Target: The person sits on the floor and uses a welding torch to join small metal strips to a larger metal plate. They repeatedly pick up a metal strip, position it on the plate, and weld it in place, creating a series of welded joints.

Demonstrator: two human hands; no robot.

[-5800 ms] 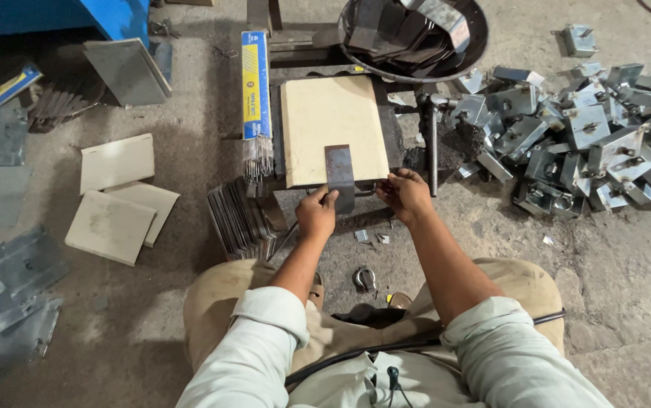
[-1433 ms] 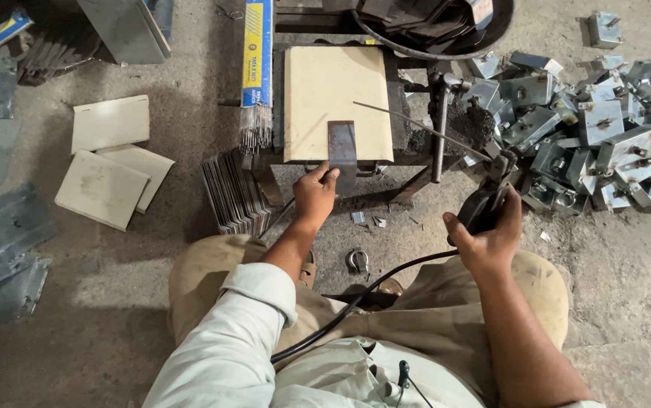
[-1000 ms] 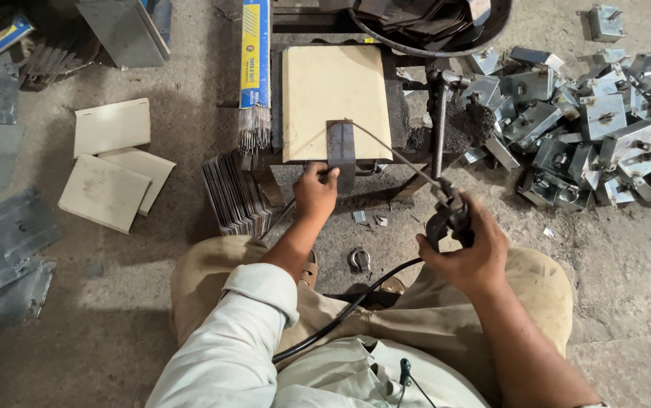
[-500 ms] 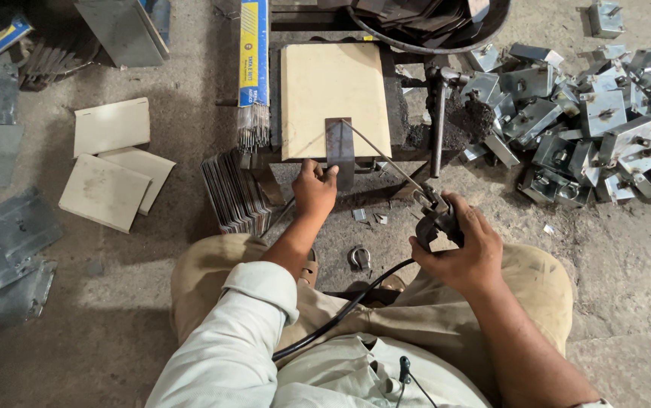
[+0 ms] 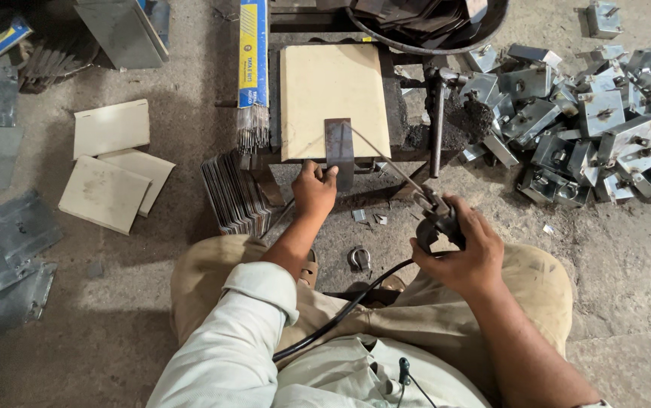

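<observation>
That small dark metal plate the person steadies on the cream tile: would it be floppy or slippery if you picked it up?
The dark metal plate looks flat and thick-edged like steel, so probably stiff and heavy for its size. Its dull surface suggests it would not slip much under the left hand. Lying flat on the cream tile, it seems unlikely to roll or tip, though a push might slide it.

Head camera, looking almost straight down from above the seated person.

The single view sat high over the lap and faced the concrete floor (image 5: pixel 114 317), close enough that both forearms filled the near edge. The left hand (image 5: pixel 314 189) lay mid-frame, the right hand (image 5: pixel 465 253) nearer and right, the pale tile (image 5: pixel 333 91) at the far centre. No second view shared the scene.
</observation>
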